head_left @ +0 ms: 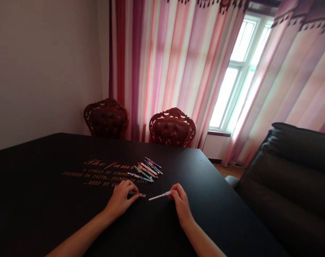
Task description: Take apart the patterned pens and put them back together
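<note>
Pinching slim white rod (159, 196) in right grip (181, 202), slim patterned tube (142, 195) in left grip (122, 196)
Facing multicoloured slender pens (148, 170) beyond both, on black worktop (39, 200)

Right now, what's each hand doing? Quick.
Left hand: closed, holding a pen-like barrel.
Right hand: closed, holding a thin white stick, its tip pointing toward the left hand.

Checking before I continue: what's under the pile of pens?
The black table and its orange lettering, which runs under the pens; the covered part can't be seen.
</note>
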{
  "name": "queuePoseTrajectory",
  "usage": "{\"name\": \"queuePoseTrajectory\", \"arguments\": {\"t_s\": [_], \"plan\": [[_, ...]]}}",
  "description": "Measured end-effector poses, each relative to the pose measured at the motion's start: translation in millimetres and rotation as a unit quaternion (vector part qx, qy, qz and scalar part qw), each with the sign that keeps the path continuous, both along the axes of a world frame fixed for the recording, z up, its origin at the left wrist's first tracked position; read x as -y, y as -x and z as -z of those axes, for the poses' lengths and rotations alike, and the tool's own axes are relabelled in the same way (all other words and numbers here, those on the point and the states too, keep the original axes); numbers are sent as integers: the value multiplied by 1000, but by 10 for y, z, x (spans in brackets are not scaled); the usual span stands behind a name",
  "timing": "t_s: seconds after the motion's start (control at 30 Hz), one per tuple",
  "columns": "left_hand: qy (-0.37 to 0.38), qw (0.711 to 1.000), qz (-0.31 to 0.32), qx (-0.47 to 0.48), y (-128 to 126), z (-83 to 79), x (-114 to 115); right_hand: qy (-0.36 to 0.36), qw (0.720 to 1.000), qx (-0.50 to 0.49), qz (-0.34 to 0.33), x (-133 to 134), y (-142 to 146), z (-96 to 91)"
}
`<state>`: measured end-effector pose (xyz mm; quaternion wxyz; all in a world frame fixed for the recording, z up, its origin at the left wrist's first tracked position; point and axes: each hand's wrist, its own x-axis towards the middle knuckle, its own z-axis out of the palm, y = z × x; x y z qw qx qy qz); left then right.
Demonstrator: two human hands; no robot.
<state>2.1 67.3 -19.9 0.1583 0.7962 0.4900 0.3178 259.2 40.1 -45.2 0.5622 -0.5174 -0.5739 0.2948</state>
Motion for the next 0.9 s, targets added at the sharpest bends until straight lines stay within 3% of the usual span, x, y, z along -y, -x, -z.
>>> {"name": "queuePoseTrajectory", "arguments": {"t_s": [0.1,0.23,0.43,0.57,0.9], "plan": [[-10,999,12,-45,30,-124,52,-4,997,72,-23,24,41,-34],[9,999,33,-22,56,-196,106,-21,985,166,-45,92,92,-99],[41,999,12,20,142,-65,141,-31,959,265,-91,350,-44,-139],[61,996,14,64,167,3,143,-32,941,330,-74,464,-145,-151],[63,995,27,66,171,32,168,-52,914,391,-97,399,245,-164]]}}
